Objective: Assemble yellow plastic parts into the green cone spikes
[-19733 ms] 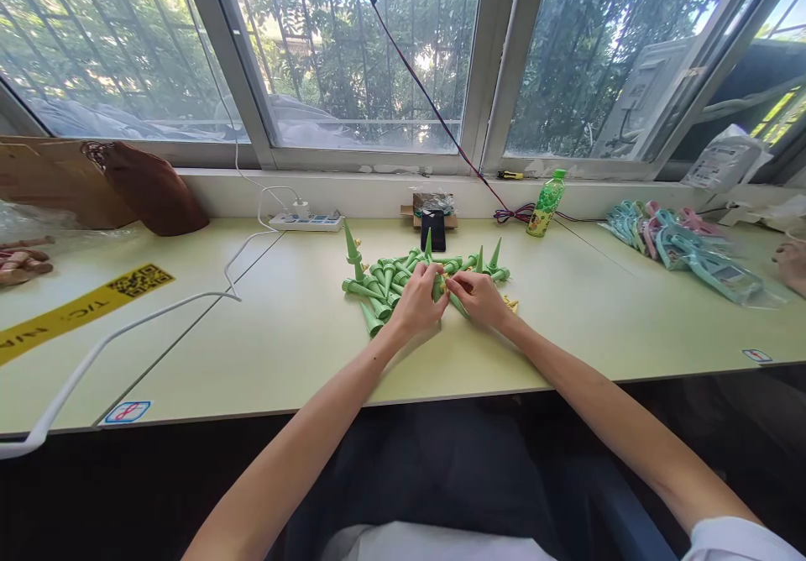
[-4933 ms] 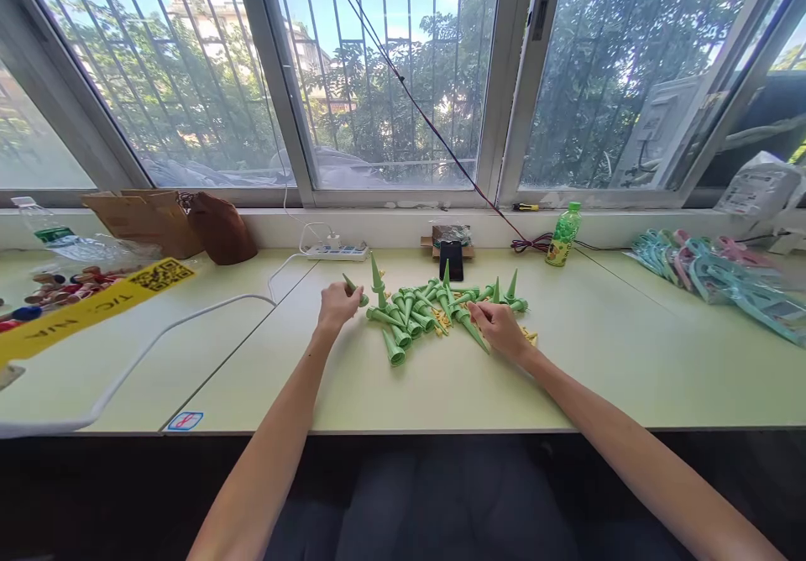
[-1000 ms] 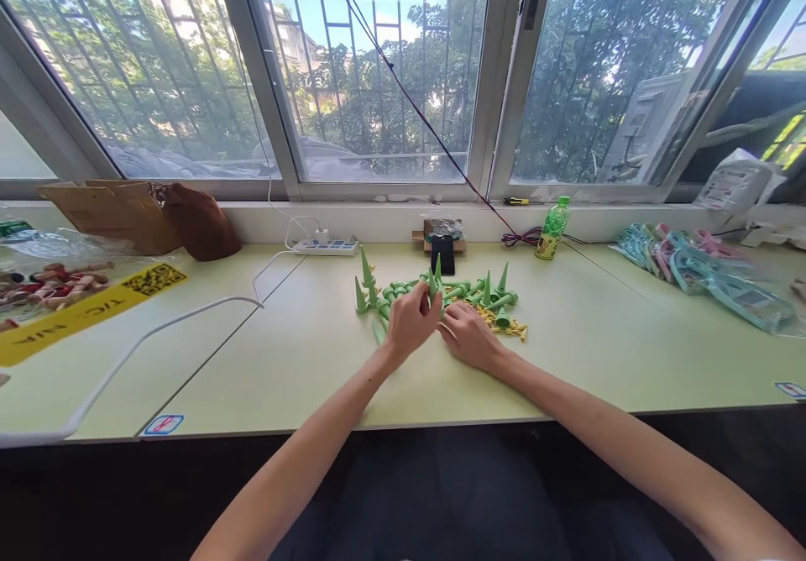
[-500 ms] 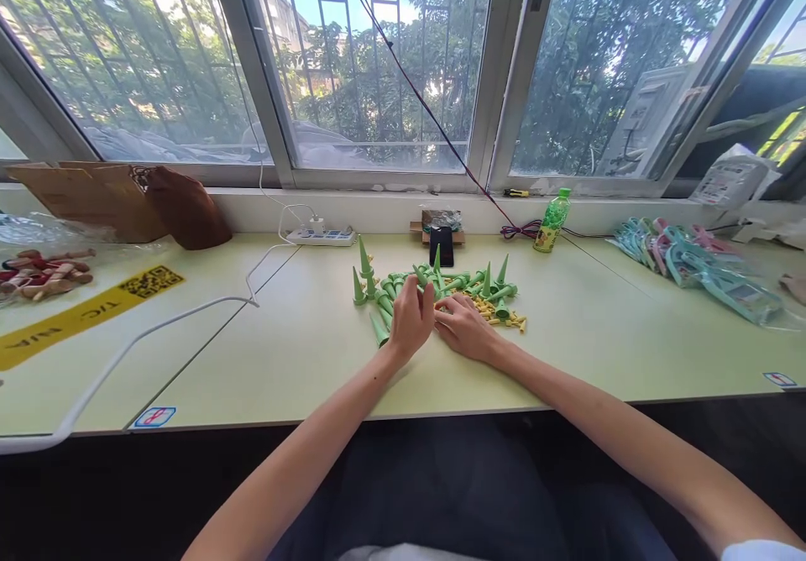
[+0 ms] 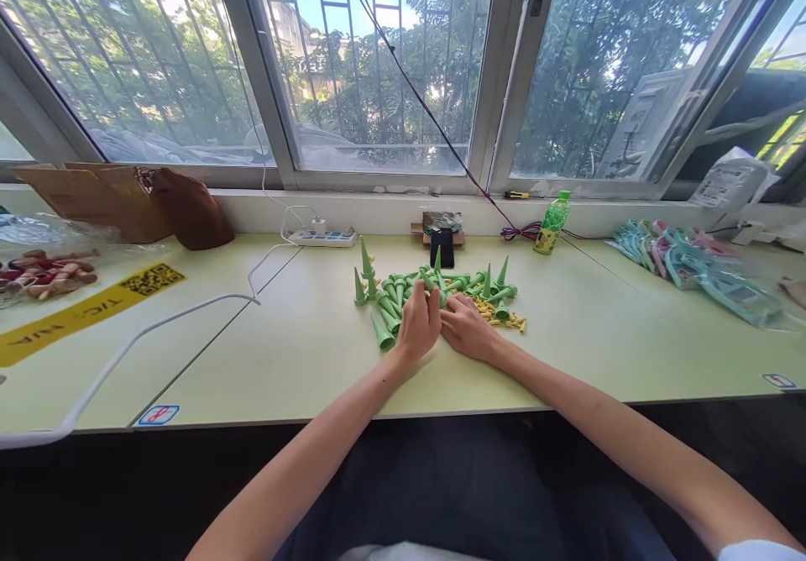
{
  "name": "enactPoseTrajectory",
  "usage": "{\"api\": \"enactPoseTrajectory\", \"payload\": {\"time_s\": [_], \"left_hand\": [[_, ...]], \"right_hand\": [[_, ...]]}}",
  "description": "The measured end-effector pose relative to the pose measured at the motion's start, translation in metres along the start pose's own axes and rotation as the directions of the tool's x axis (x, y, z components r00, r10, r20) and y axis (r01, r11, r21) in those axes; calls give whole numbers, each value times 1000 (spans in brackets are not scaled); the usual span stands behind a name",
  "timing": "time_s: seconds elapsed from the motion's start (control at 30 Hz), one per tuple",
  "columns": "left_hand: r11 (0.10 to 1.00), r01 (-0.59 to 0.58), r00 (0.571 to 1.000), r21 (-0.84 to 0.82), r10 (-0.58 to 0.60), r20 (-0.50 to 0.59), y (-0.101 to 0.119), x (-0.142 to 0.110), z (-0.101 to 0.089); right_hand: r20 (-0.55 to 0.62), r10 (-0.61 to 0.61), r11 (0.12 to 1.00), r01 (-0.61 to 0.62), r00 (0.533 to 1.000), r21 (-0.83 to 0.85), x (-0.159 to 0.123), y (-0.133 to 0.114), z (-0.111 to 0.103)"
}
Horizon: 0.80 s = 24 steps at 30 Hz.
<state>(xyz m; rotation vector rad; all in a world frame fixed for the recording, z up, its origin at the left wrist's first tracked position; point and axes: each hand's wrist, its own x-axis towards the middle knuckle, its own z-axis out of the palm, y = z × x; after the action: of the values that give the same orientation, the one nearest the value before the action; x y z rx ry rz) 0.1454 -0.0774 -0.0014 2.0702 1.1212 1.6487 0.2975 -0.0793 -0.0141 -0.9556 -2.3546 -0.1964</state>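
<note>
My left hand [image 5: 421,322] is closed around a green cone-shaped plastic piece [image 5: 426,277], whose tip shows above the fingers. Close beside it, my right hand [image 5: 469,327] has its fingers bent and pressed together at the lower end of that piece; whatever they pinch is hidden. Around both hands lies a heap of similar green cones [image 5: 389,319], some on their sides. A few stand upright on flanged bases, such as the tall cone [image 5: 366,260] at the left. Small yellow pegs [image 5: 517,324] are scattered mostly to the right of my right hand.
Behind the heap are a black phone [image 5: 442,249] and a small open box [image 5: 419,229]. A green bottle [image 5: 552,223] stands to the right, near bagged pastel items [image 5: 705,267]. A power strip [image 5: 324,238] and white cable [image 5: 170,322] lie left, with a brown pouch [image 5: 189,210] beyond.
My left hand has shifted slightly right, nearer my right hand, uncovering more of the cones on the left. The right hand has hardly moved.
</note>
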Motion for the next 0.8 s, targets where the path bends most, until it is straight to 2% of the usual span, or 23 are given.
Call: {"api": "enactPoseTrajectory", "payload": {"time_s": [0.3,0.8], "left_hand": [[999,32,995,23,-29,-97,-2,3,0],[996,64,987,69,-53,-153,-1,3,0]], "right_hand": [[-14,-1,997,2,1000,75,-1,2,-1],[-27,47,996,-45,999,71,-1,0,-2]]}}
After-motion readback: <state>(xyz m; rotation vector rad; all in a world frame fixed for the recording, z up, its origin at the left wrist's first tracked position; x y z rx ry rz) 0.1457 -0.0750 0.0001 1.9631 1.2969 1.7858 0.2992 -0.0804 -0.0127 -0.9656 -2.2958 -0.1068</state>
